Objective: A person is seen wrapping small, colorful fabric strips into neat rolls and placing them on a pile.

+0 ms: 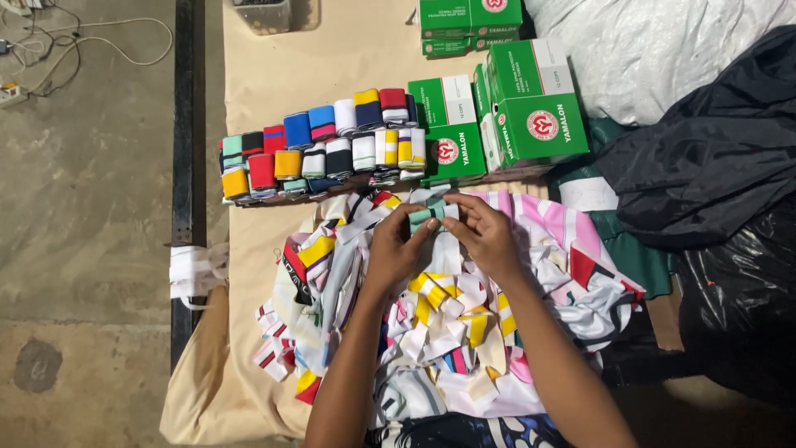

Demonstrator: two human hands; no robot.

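Note:
My left hand (396, 245) and my right hand (483, 235) meet over a heap of loose fabric strips (431, 323), both pinching one small folded strip of green and white ribbing (432, 214) between the fingertips. The strip sits just above the heap, in the middle of the view. Behind it, two rows of neatly folded coloured ribbing bundles (323, 145) lie side by side on the beige table cover (274, 75).
Several green and white cardboard boxes (531, 108) stand right of the folded rows, more at the back (468, 25). White sacking (655, 50) and black plastic bags (713, 158) pile up at the right. The table's dark metal edge (182, 166) borders a concrete floor with cables on the left.

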